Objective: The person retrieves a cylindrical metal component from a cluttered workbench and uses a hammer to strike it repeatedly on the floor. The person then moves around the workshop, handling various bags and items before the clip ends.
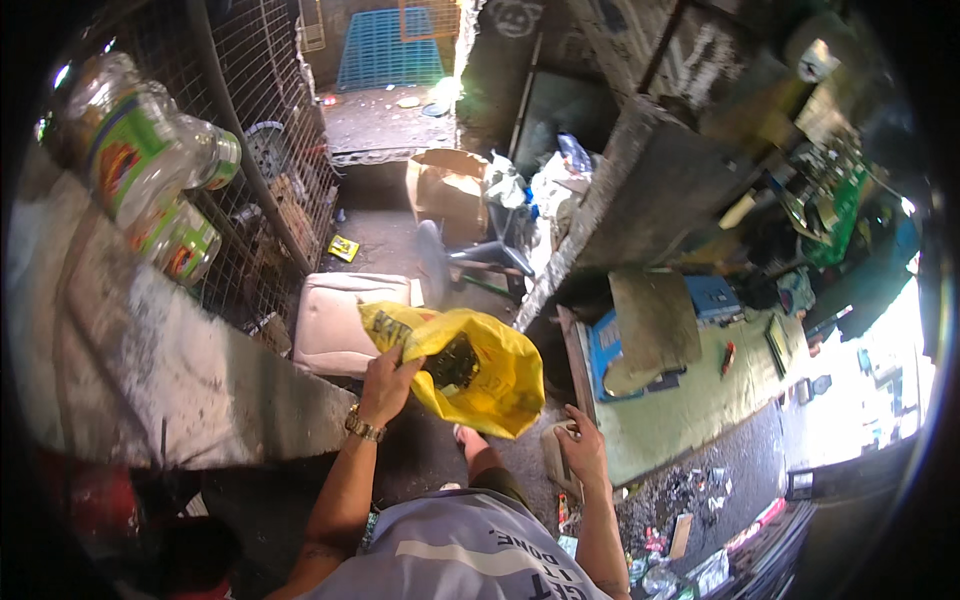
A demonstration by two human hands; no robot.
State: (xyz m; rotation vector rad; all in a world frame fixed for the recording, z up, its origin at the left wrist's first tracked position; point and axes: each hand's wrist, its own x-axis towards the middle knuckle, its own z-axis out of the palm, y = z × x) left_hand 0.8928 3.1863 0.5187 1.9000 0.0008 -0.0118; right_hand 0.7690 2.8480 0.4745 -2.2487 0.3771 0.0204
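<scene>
A yellow woven plastic sack [495, 367] with printing on it is held up in front of me, its wide mouth facing up. My left hand [390, 384], with a metal watch on the wrist, grips the sack's rim on the left side. Inside the sack lies a dark mass of small pieces [454, 364], too shadowed to name. My right hand [582, 444] is free, fingers parted and slightly curled, just right of the sack and apart from it. Behind the sack's left edge sits a pinkish padded cushion or seat [341, 319].
Clear plastic bottles [135, 150] stand on a ledge [195, 360] at left, beside a wire mesh panel [262, 67]. Ahead are a cardboard box [446, 187] and white bags [559, 187]. A greenish table [675, 409] at right holds a brown board [656, 322]. Litter [682, 502] covers ground below.
</scene>
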